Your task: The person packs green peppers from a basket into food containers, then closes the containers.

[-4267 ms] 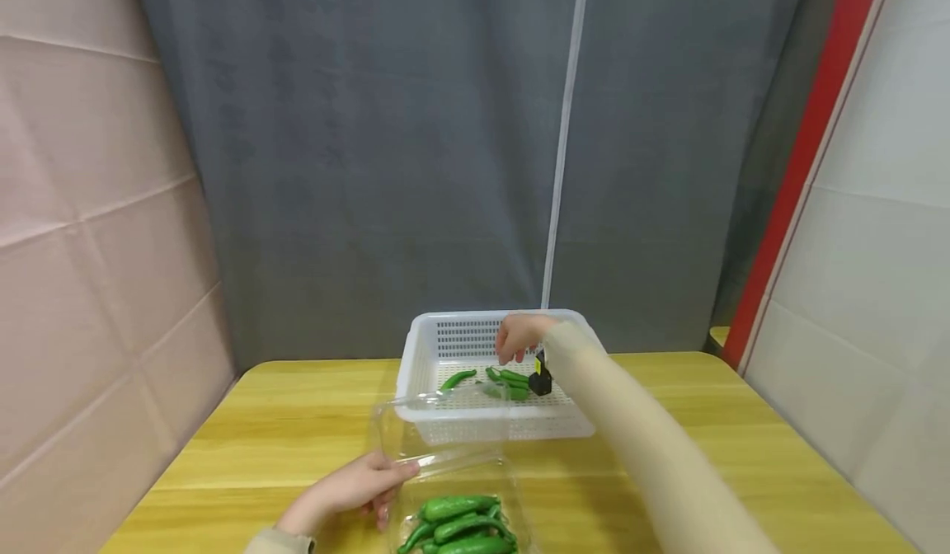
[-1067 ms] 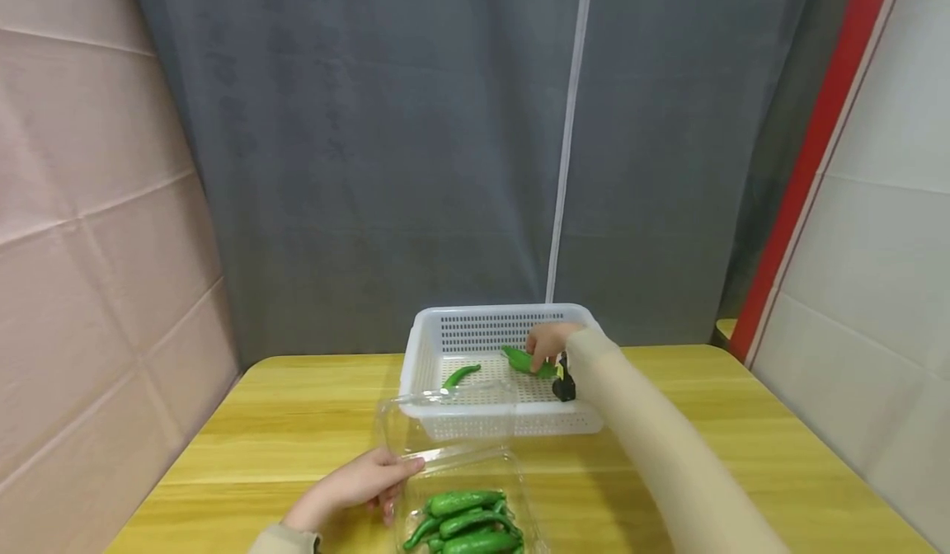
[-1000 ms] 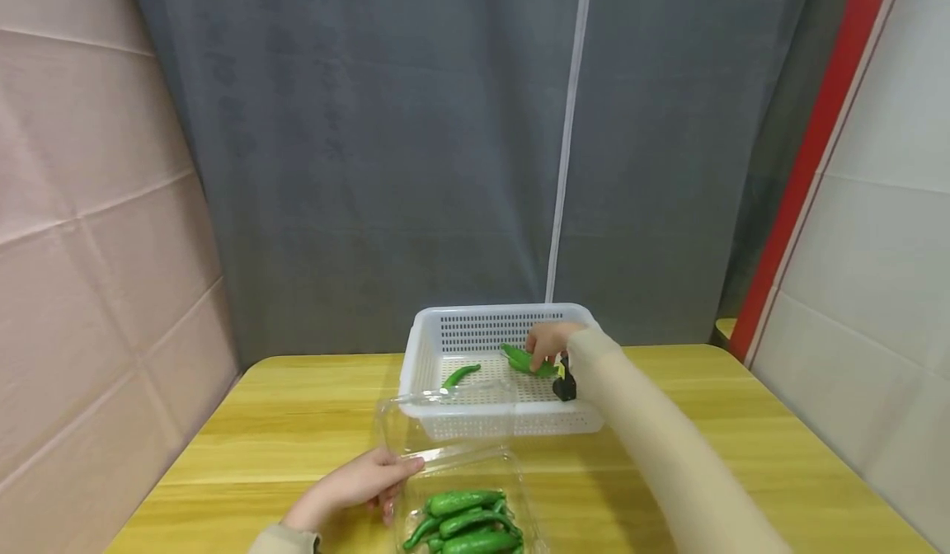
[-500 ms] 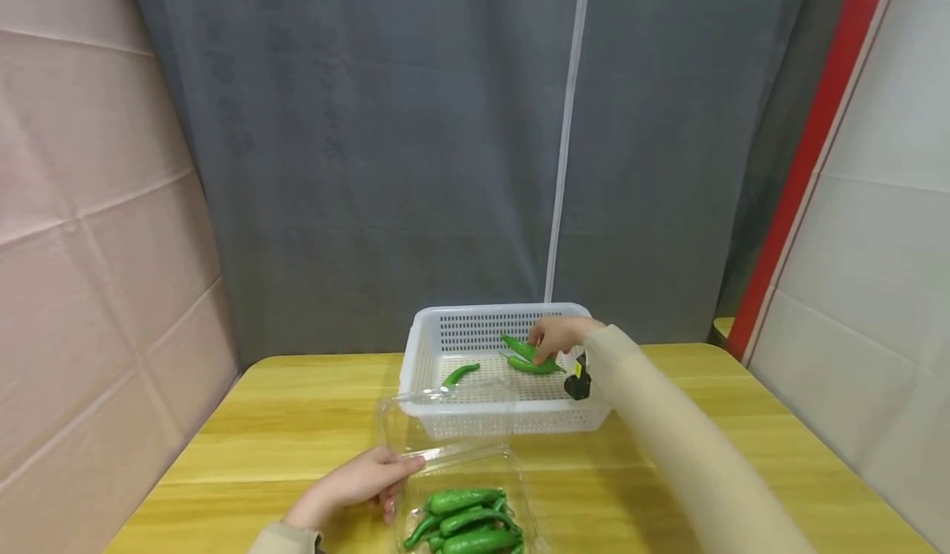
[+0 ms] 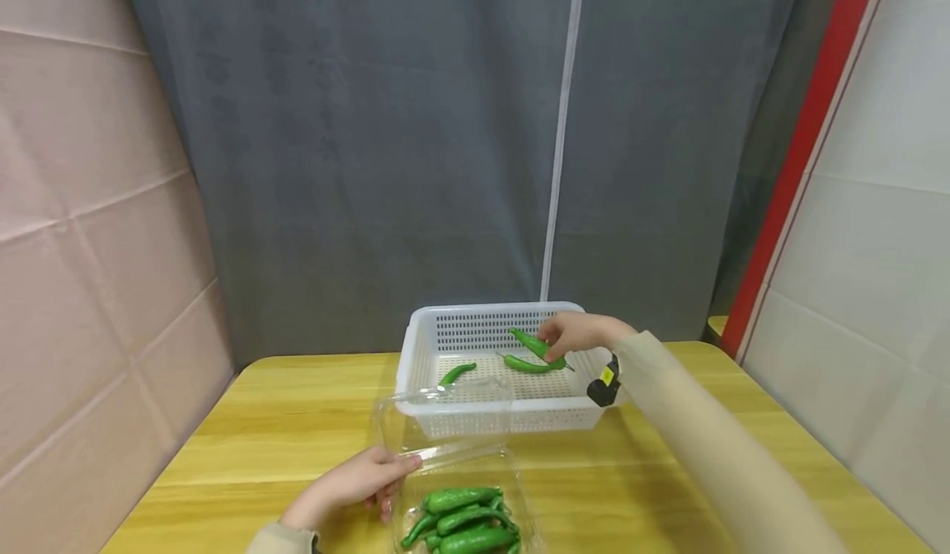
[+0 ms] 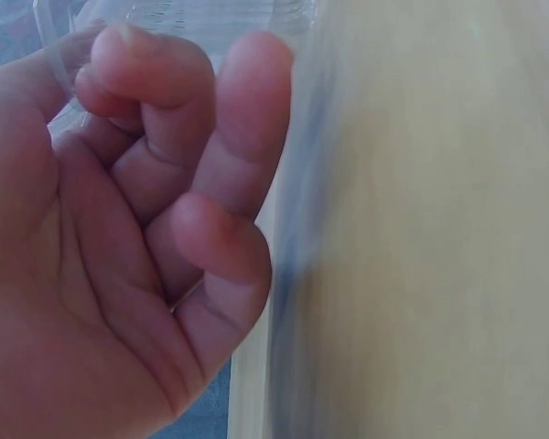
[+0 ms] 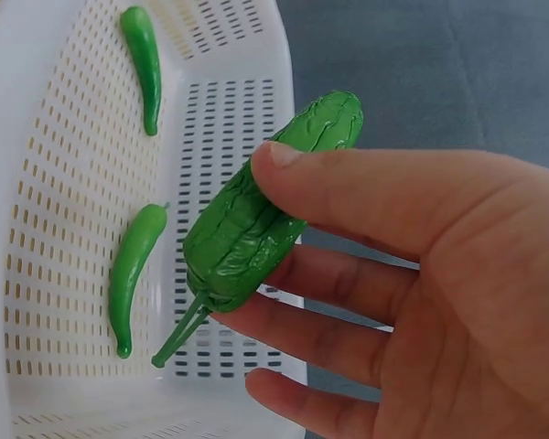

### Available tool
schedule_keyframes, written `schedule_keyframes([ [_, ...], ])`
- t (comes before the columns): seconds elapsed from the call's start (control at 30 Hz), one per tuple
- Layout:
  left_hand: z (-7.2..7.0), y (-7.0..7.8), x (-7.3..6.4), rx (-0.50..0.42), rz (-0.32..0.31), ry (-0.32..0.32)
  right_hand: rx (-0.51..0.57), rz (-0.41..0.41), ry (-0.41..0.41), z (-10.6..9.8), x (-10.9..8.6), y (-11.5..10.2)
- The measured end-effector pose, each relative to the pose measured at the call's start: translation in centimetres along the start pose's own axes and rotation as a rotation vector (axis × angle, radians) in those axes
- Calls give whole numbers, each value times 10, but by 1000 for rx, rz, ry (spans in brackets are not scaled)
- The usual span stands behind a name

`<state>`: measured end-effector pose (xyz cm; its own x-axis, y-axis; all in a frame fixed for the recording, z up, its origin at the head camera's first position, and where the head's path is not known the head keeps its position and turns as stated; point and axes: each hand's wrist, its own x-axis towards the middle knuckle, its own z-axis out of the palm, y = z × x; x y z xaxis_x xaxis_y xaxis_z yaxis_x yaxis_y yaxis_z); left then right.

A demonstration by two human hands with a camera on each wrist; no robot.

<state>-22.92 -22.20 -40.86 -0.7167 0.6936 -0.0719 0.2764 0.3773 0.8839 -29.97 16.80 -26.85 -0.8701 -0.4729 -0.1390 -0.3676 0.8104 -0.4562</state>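
Note:
My right hand [image 5: 579, 333] holds a wrinkled green pepper [image 7: 247, 229] between thumb and fingers, above the white perforated basket [image 5: 482, 406]. Lying apart on the basket floor are two smooth, slimmer green peppers, a left one [image 5: 457, 373] and one below the hand [image 5: 523, 364]. Nearer the person, a clear plastic clamshell box [image 5: 529, 514] contains several green peppers [image 5: 475, 519], its lid raised toward the basket. My left hand [image 5: 367, 480] pinches the box's left edge near the hinge, thumb on top. In the left wrist view the other fingers are loosely curled; the pinch itself is partly hidden.
A wooden table [image 5: 297, 422] carries the box and the basket, with the basket near its far edge. Behind hangs a grey curtain [image 5: 371, 166]. Pale panels stand at left and right, and a red strip [image 5: 801, 166] runs along the right one.
The right hand has reached into the basket, gripped a pepper and moved right, raising it off the pepper beneath. The left hand stays on the box edge.

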Motion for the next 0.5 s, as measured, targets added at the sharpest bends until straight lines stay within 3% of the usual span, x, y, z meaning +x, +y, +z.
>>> schedule_keyframes([
  [0.17, 0, 1, -1, -15, -11, -2, 4, -89, -5, 0, -8, -3],
  [0.5, 1, 1, -2, -14, -6, -3, 38, -130, 33, 1, -36, -16],
])
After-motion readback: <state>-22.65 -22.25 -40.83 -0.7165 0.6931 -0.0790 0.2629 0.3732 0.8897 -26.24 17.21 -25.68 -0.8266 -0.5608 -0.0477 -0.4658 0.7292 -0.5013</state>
